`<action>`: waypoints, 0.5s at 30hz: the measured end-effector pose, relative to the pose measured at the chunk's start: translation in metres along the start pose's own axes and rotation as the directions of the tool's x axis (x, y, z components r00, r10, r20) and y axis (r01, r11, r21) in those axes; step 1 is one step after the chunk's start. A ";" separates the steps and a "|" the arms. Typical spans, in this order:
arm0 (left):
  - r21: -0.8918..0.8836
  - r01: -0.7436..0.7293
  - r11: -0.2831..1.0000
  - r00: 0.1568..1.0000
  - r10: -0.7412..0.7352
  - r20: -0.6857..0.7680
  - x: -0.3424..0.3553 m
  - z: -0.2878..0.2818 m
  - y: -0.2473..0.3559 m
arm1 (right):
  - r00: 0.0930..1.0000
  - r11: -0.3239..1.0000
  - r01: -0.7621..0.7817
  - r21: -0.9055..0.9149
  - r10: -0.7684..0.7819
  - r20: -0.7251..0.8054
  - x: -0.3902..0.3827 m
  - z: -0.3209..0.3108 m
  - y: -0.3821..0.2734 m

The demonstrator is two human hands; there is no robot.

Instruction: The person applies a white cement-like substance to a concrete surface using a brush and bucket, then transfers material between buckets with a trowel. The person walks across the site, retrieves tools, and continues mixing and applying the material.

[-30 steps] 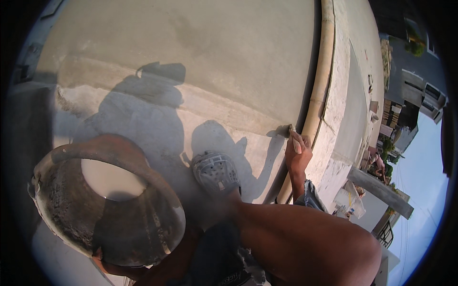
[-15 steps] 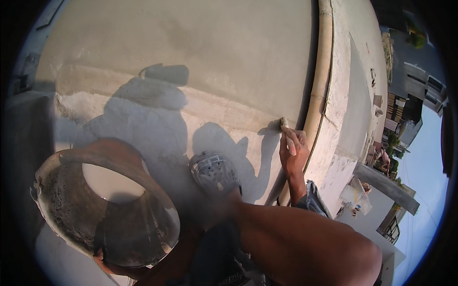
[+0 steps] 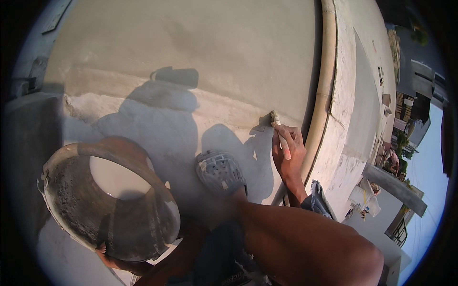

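My right hand (image 3: 293,155) is closed around the pale handle of a small paintbrush (image 3: 275,118). The bristles are at the wall (image 3: 210,43), by the line where its smooth grey face meets a rougher pale strip. At the lower left, my left hand (image 3: 113,263) has its fingers at the lower rim of a dark bucket (image 3: 138,229), and most of that hand is hidden behind it. The bucket is tilted, its inner side crusted with grey residue. A smooth off-white surface that looks like liquid shows inside.
A bamboo pole (image 3: 324,90) runs along the wall's right edge, close to my right hand. My foot in a clog (image 3: 220,171) rests on the pale ledge, with my bare knee in front. Beyond the pole, buildings and a white container (image 3: 361,196) stand lower down.
My right hand has shifted slightly left and turned, so the brush now shows more of its length. The whole view has moved a little, and the left hand stays at the bucket.
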State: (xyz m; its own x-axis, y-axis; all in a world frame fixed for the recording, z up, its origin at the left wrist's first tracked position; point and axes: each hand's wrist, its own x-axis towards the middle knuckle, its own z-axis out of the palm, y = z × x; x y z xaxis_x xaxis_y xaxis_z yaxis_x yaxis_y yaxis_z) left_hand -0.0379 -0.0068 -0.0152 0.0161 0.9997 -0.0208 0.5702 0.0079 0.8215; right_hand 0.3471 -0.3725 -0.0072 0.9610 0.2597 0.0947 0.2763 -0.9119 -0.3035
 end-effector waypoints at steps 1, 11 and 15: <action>-0.007 0.004 1.000 1.000 -0.004 0.001 -0.001 0.001 0.001 | 0.998 0.996 0.045 0.077 -0.048 0.032 -0.001 0.002 -0.011; -0.138 0.069 0.988 0.998 -0.070 -0.003 -0.009 0.014 0.019 | 0.991 0.982 -0.125 -0.139 0.129 0.022 0.007 -0.017 0.025; -0.171 0.069 0.983 0.997 -0.076 -0.029 -0.010 0.008 0.019 | 0.970 0.939 0.231 0.253 -0.244 0.020 0.017 0.021 -0.042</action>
State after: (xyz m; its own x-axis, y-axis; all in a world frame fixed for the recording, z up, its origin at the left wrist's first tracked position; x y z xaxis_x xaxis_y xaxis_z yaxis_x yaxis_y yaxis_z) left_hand -0.0201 -0.0173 -0.0040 -0.0511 0.9965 -0.0661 0.4208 0.0815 0.9035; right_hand 0.3522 -0.3228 -0.0125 0.8647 0.4803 0.1471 0.4835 -0.7163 -0.5032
